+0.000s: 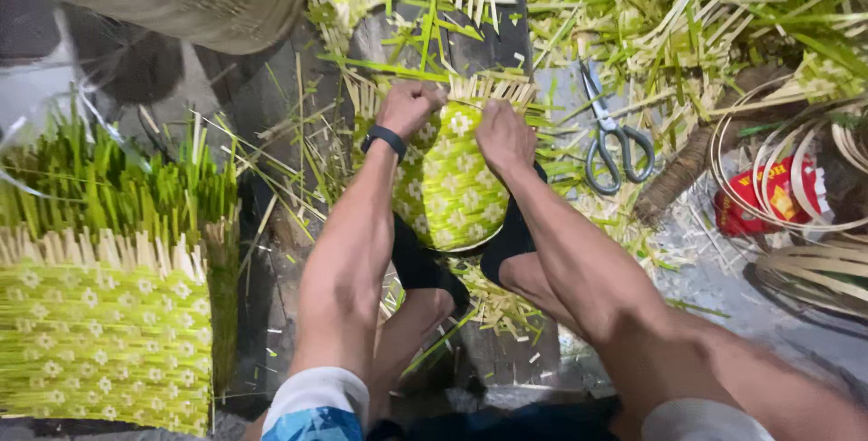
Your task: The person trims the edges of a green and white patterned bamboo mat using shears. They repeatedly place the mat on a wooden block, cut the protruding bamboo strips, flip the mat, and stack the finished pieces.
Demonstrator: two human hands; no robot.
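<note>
While you sat over the work, the largest item noted was the finished woven panel (pixel 104 342), lying well to the left of the basket, green and pale strips in a flower pattern with uncut strip ends standing along its top edge. Beyond and to the right of the basket lay a wide litter of loose green and pale strips (pixel 687 16), covering much of the floor. Right of the basket, near the frame edge, sat coils of flat pale banding (pixel 796 215) around a red packet (pixel 768 197).

The half-woven basket (pixel 452 179) itself stood between your knees, directly under your hands. Its body carried the same flower weave, closed from the lower end up to the rim. At the rim, pale strip ends (pixel 493 89) stood free and untrimmed. My judgement: the wall weaving was largely done; the rim remained to be finished and the ends cut.

Your left hand (pixel 409 105), with a dark band at the wrist, was clenched on the strip ends at the basket's upper left rim. Your right hand (pixel 504 136) was curled over the upper right rim, pressing or gripping the weave; which, I could not tell.

Grey-handled scissors (pixel 615 138) lay just right of the basket, untouched.
</note>
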